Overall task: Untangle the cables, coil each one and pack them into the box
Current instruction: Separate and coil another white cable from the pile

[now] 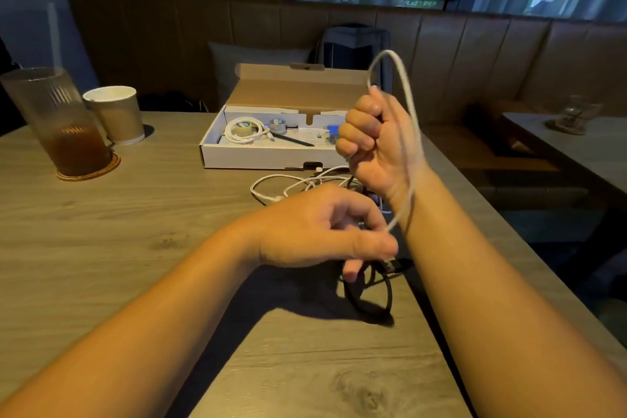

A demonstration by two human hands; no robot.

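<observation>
My right hand (369, 142) is raised in a fist and grips a white cable (409, 105). The cable arcs up over the fist and runs down past my wrist. My left hand (325, 231) pinches its lower part between thumb and fingers, just above the table. More white cable (291, 185) lies tangled on the table behind my hands. A black cable (383, 292) loops on the table under my left hand. The open cardboard box (258, 158) stands behind, with a coiled white cable (242, 132) in its left part.
A ribbed glass of brown drink (64, 125) on a coaster and a paper cup (117, 115) stand at the left of the wooden table (135, 214). Tape rolls and a black pen (295, 140) lie in the box. A padded bench runs behind; the table's edge falls away on the right.
</observation>
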